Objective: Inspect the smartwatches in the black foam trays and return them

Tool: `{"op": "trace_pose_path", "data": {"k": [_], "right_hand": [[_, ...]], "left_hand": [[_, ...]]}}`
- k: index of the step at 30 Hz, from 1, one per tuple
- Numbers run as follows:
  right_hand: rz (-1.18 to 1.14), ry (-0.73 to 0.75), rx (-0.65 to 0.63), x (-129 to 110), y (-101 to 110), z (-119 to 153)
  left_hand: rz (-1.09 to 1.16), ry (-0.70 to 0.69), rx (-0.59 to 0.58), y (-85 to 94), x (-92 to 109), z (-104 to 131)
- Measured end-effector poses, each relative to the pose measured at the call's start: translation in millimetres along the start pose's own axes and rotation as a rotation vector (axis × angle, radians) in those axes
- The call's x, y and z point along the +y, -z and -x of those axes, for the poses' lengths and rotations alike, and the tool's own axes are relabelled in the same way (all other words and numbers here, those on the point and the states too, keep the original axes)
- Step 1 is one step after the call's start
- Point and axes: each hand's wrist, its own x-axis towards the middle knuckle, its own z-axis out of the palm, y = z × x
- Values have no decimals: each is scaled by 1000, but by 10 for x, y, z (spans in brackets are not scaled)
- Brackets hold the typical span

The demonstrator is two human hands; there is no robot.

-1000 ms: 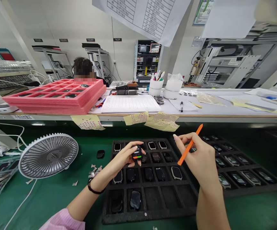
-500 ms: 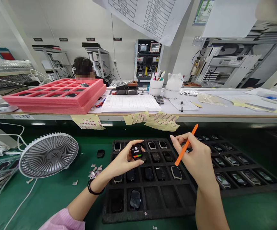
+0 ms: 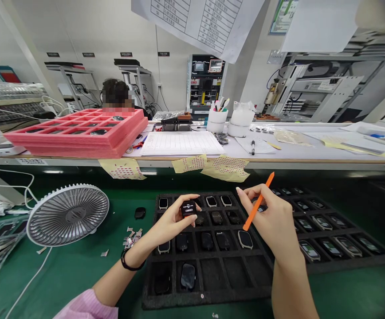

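Note:
My left hand [image 3: 175, 218] grips a black smartwatch body [image 3: 189, 208] between thumb and fingers, with no strap visible. White text shows on its lit screen; my thumb lies across the lower edge. In my right hand [image 3: 272, 212] is an orange pry stick [image 3: 259, 201], its pointed end up and its flat end down. Both hands are above a black foam tray [image 3: 209, 301], whose compartments hold several watch bodies, such as a silver-rimmed one [image 3: 245, 239] and a dark one [image 3: 188, 276].
A second foam tray [image 3: 348, 265] with watches lies to the right. On the left are a grey fan [image 3: 68, 215], a lone black watch body [image 3: 139, 213] and small scraps [image 3: 132, 238]. Behind runs a shelf [image 3: 279, 161] with a pink foam tray [image 3: 79, 146]; a person [image 3: 115, 91] sits beyond.
My left thumb has moved up over the watch's lower edge, and the green and orange part of the screen no longer shows. My right hand has hardly moved.

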Motion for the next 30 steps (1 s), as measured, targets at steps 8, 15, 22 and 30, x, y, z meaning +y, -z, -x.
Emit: {"op": "trace_pose_path", "data": {"k": [8,15,22,30], "right_hand": [[2,4,-3,3,6,8],[-4,4,-10,7,21,9],[-1,1,-7,1,0,-1],[7,7,-7,0,16,6]], "left_hand": [[13,15,5,-18,48,8],[-6,74,2,-9,80,26],[20,36,11,-29,85,9],[37,36,62,-14,59,-17]]}}
